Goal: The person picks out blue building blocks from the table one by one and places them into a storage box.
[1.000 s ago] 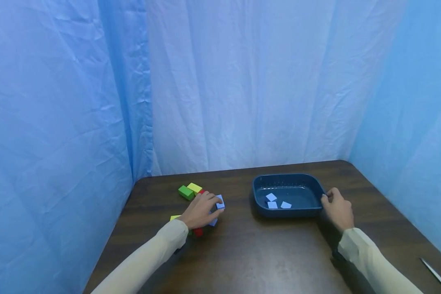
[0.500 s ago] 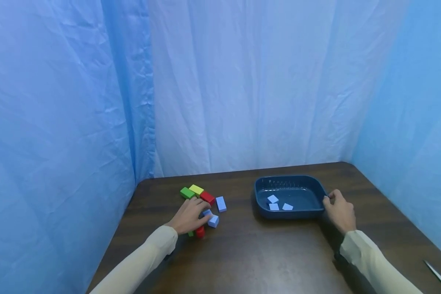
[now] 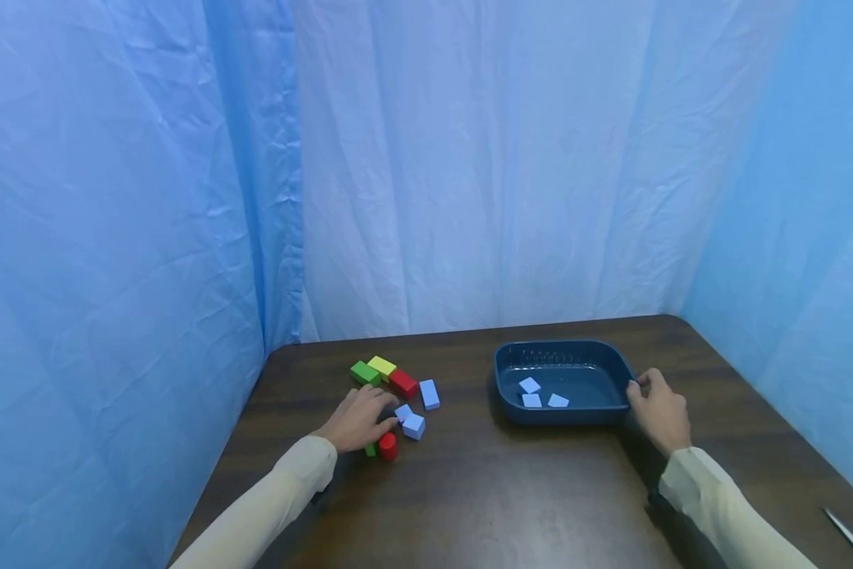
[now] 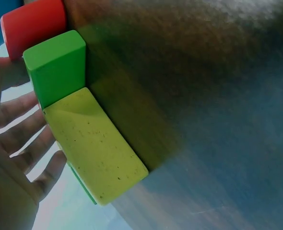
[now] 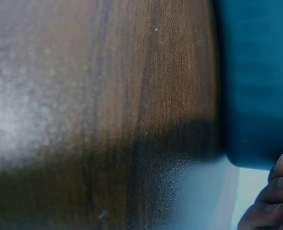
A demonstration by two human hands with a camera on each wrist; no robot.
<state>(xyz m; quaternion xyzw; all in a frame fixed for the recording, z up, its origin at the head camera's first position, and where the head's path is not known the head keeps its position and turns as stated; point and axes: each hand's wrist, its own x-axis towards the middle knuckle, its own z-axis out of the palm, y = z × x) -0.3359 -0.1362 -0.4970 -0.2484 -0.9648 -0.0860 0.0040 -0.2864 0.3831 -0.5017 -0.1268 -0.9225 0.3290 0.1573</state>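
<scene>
My left hand [image 3: 357,419] hovers with fingers loosely extended over a cluster of toy blocks, holding nothing. Just off its fingertips lie a small blue block [image 3: 403,412] and a blue cube [image 3: 413,427]. Nearest its thumb stands a red cylinder [image 3: 388,448]. The left wrist view shows the spread fingers behind a green block [image 4: 57,67] and a yellow block [image 4: 96,148]. Over on the right, my right hand [image 3: 658,411] pinches the right rim of a dark blue tray [image 3: 561,415], which contains pale blue blocks [image 3: 530,401]. Curled fingers [image 5: 276,191] show at the tray's corner in the right wrist view.
Beyond the left hand lie a green block [image 3: 365,373], a yellow block [image 3: 382,366], a red block [image 3: 403,383] and an oblong blue block [image 3: 429,394]. A thin pale stick [image 3: 851,537] lies at the right table edge. Light blue curtains [image 3: 469,158] surround the table.
My left hand has drawn back leftward from the oblong blue block, uncovering the red block and blue blocks. My right hand stays on the tray rim. The head view has shifted slightly.
</scene>
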